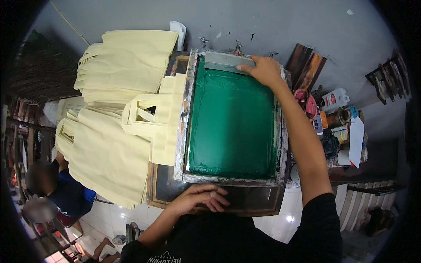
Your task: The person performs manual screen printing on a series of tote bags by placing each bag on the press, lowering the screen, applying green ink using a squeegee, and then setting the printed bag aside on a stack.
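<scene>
A screen printing frame (180, 131) lies in front of me, its mesh coated with green ink (232, 122). At its far end my right hand (265, 71) grips the right end of a grey squeegee (223, 60), thumb on the near side. My left hand (199, 198) hovers by the near edge of the frame, fingers loosely bent and a little apart, with nothing in it. Under the frame's left side sticks out a pale yellow bag (164, 127) with its handles toward the left.
Stacks of pale yellow bags (127, 61) and more bags (105, 149) lie to the left. A wooden-edged board (164, 193) supports the frame. At right stand a white jug (337, 100) and several cans. Another person (66, 193) sits at the lower left. A grey wall (298, 22) rises behind.
</scene>
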`<state>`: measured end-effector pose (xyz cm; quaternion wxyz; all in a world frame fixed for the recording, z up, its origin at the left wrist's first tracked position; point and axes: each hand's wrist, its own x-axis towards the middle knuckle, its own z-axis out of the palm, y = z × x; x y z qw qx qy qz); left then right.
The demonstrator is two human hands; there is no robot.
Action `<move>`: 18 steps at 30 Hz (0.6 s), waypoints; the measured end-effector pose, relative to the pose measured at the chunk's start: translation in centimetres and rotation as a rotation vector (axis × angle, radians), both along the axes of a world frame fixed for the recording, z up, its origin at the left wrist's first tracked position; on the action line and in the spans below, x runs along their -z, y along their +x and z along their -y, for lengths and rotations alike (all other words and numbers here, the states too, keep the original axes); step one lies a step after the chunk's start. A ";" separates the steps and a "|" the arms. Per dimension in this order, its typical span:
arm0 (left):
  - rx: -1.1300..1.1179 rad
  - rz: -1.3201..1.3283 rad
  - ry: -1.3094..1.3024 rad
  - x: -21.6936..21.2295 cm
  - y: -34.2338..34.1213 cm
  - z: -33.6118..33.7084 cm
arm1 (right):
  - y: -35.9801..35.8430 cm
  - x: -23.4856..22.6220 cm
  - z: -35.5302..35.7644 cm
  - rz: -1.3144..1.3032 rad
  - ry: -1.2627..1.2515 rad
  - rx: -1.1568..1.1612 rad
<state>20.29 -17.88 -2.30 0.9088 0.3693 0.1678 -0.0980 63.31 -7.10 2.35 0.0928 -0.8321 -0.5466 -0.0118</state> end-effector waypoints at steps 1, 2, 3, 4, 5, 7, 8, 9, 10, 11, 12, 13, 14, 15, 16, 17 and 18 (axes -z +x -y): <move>-0.026 0.063 0.068 -1.1 1.1 -1.2 | -0.3 0.7 0.1 0.048 0.042 0.003; -0.091 0.080 0.196 -2.4 2.6 -2.6 | -0.7 1.5 0.7 0.097 0.083 0.009; -0.193 0.113 0.326 -3.0 4.3 -3.9 | -1.2 2.2 1.3 0.146 0.126 0.012; -0.253 0.123 0.663 -4.0 6.3 -5.7 | -1.5 2.7 1.9 0.144 0.157 0.007; -0.319 0.139 1.004 -5.0 8.4 -7.7 | -1.8 2.9 2.2 0.148 0.191 -0.005; -0.592 0.191 1.480 -5.6 12.6 -12.0 | -2.7 3.0 3.0 0.163 0.273 -0.050; -0.761 0.295 1.780 -4.8 14.6 -14.5 | -3.1 3.1 3.3 0.173 0.321 -0.078; -0.773 0.314 1.933 -4.7 16.2 -17.0 | -3.5 3.0 3.5 0.182 0.372 -0.106; -0.777 0.327 2.085 -4.4 17.1 -18.7 | -4.0 3.0 3.9 0.190 0.370 -0.111; -0.663 0.223 2.023 -4.2 17.6 -19.4 | -4.3 3.0 4.5 0.199 0.368 -0.109; -0.553 0.121 1.956 -4.0 17.7 -19.8 | -4.6 3.0 5.0 0.207 0.366 -0.109; -0.435 0.025 1.878 -3.9 17.8 -19.7 | -4.9 3.1 5.7 0.200 0.354 -0.104; -0.405 0.002 1.874 -3.8 17.7 -19.5 | -5.3 3.2 6.3 0.194 0.343 -0.100; -0.377 -0.022 1.870 -3.7 17.3 -19.2 | -5.6 3.1 6.9 0.187 0.333 -0.099; -0.347 -0.049 1.862 -3.5 16.9 -18.6 | -6.0 3.3 7.6 0.177 0.327 -0.104; -0.360 -0.041 1.848 -3.3 16.4 -18.0 | -6.4 3.3 8.3 0.167 0.322 -0.111; -0.375 -0.034 1.835 -3.2 15.9 -17.5 | -6.9 3.3 8.9 0.158 0.318 -0.118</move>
